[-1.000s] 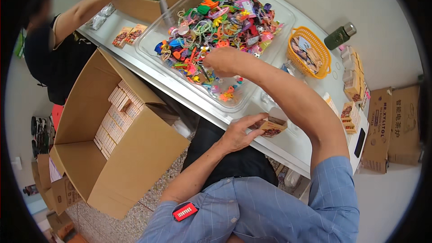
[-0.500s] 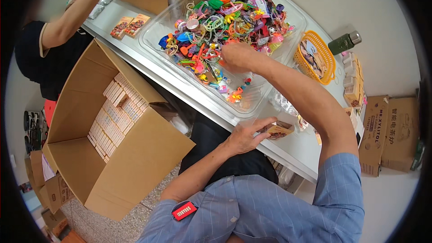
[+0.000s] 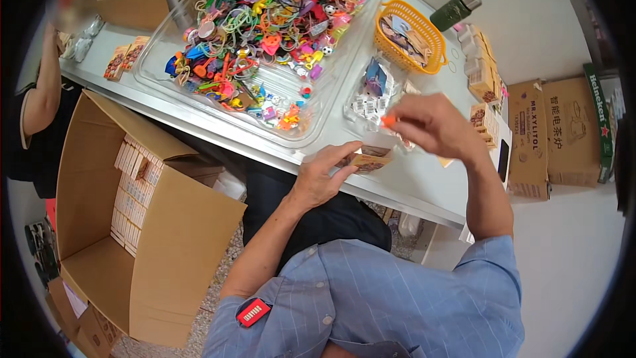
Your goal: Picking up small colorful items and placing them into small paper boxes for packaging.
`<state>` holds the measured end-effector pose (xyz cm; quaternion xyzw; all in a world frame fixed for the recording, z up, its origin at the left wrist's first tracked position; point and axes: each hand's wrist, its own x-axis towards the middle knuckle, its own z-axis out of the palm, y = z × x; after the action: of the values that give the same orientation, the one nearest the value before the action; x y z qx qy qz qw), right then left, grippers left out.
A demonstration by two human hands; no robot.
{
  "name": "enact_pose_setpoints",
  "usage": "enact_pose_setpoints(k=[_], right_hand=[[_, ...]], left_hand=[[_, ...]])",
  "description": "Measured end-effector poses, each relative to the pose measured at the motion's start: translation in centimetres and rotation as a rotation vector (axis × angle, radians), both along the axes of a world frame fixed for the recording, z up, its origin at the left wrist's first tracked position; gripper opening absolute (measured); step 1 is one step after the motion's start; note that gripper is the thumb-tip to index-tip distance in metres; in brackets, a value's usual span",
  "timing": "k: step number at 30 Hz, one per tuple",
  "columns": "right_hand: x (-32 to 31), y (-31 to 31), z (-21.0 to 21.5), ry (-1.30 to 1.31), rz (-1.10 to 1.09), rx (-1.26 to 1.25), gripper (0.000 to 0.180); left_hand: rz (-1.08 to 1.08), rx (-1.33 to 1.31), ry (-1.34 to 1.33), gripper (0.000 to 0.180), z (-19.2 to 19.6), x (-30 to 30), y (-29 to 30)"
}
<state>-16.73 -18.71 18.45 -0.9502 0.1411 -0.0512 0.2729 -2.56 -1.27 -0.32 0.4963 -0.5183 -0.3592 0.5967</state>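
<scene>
My left hand (image 3: 326,174) holds a small open brown carton (image 3: 368,158) at the near edge of the white table (image 3: 424,182). Just above and to the right of it, my right hand (image 3: 430,124) pinches a small orange trinket (image 3: 388,120) between thumb and fingers. A large clear plastic tray (image 3: 331,96) full of colourful small toys (image 3: 258,20) lies on the table beyond the carton. Clear packets with printed labels (image 3: 371,96) sit between the tray and my right hand.
An orange basket (image 3: 407,33), a dark green bottle (image 3: 454,10) and stacked small cartons (image 3: 483,79) stand at the right. A big open cardboard box (image 3: 99,199) holding rows of small cartons sits on the floor at left. Another person's arm (image 3: 43,89) is at far left.
My right hand has come back from the toy tray to above the small carton, now pinching an orange trinket. The left hand keeps holding the carton.
</scene>
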Motion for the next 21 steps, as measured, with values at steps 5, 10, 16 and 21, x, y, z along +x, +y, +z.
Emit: enact_pose_setpoints(k=[5, 10, 16, 21], right_hand=[[-2.1, 2.1, -2.2, 0.175, 0.042, -0.055, 0.014], [-1.5, 2.2, -1.7, 0.409, 0.087, -0.138, 0.013], [-1.8, 2.1, -1.3, 0.468, 0.049, -0.215, 0.011], [-5.3, 2.4, -4.0, -0.237, -0.151, -0.094, 0.011]], left_hand=[[-0.002, -0.021, 0.003, 0.05, 0.6, -0.2, 0.2], [0.025, -0.012, -0.006, 0.05, 0.9, -0.7, 0.1], [0.072, 0.011, 0.022, 0.05, 0.0, -1.0, 0.4], [0.073, 0.055, 0.005, 0.05, 0.6, -1.2, 0.4]])
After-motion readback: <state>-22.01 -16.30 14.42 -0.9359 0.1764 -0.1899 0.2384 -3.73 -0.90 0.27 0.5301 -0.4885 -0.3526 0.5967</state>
